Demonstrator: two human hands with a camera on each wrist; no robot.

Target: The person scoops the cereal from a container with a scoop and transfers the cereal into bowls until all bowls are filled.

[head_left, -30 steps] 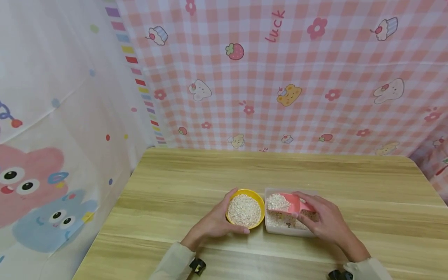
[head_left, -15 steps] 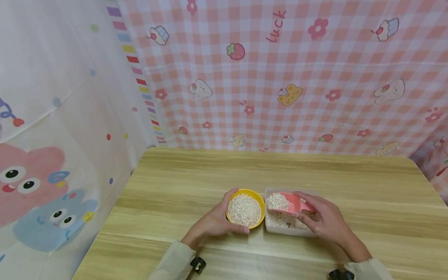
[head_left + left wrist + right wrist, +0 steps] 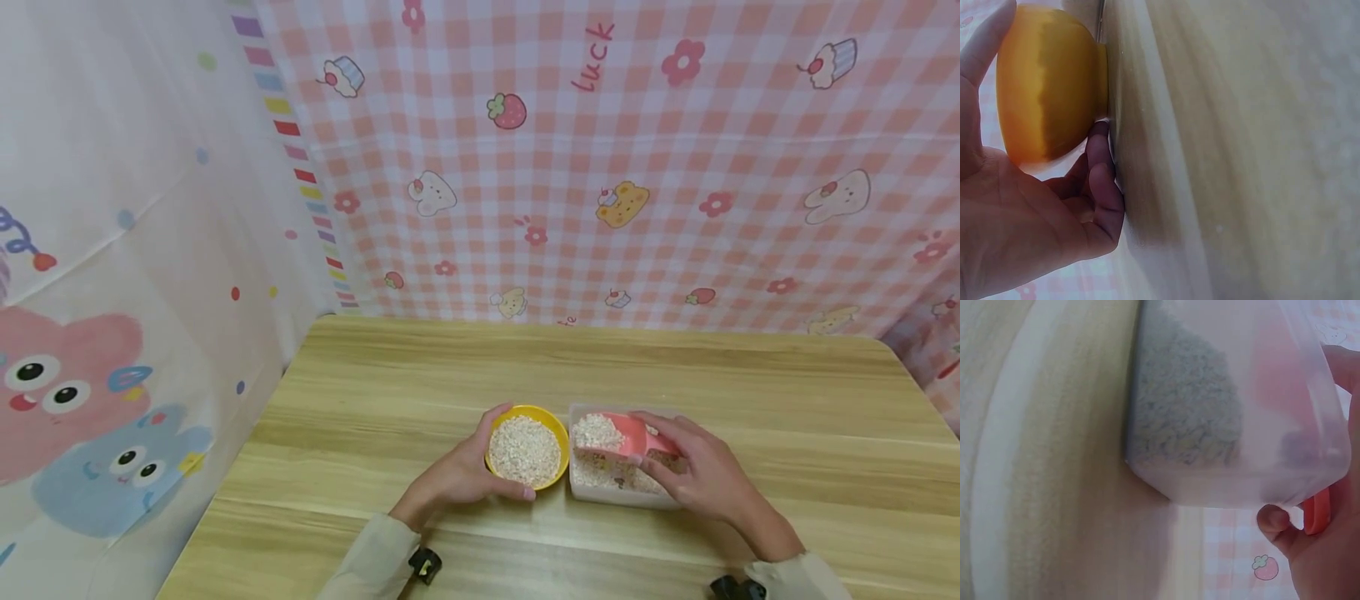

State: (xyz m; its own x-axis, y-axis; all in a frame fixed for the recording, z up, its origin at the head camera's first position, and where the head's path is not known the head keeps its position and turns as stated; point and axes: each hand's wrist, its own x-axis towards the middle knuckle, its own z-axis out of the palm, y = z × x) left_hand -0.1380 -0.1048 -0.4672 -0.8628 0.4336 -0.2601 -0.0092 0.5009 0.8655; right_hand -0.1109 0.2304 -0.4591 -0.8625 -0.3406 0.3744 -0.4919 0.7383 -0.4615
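In the head view, a yellow bowl (image 3: 562, 440) full of oat flakes (image 3: 524, 451) stands on the table. My left hand (image 3: 467, 472) holds it from the left, thumb at the near side and a finger at the far side. Just right of the bowl is a translucent plastic box (image 3: 622, 498) partly filled with oats. Over the box, my right hand (image 3: 708, 473) grips a pink scoop (image 3: 633, 433) whose left end carries a heap of oats. The left wrist view shows the bowl's side (image 3: 1054, 87); through the box wall (image 3: 1210, 484), the scoop is a pink blur.
The wooden table (image 3: 420, 375) has a pink checked cloth (image 3: 540, 167) hanging behind it and a pale printed cloth (image 3: 172, 275) at its left. Bowl and box stand nearly side by side. Dark bands (image 3: 425, 565) sit at both wrists.
Hands, bowl, box and scoop keep their places relative to each other. The whole head view has shifted very slightly.
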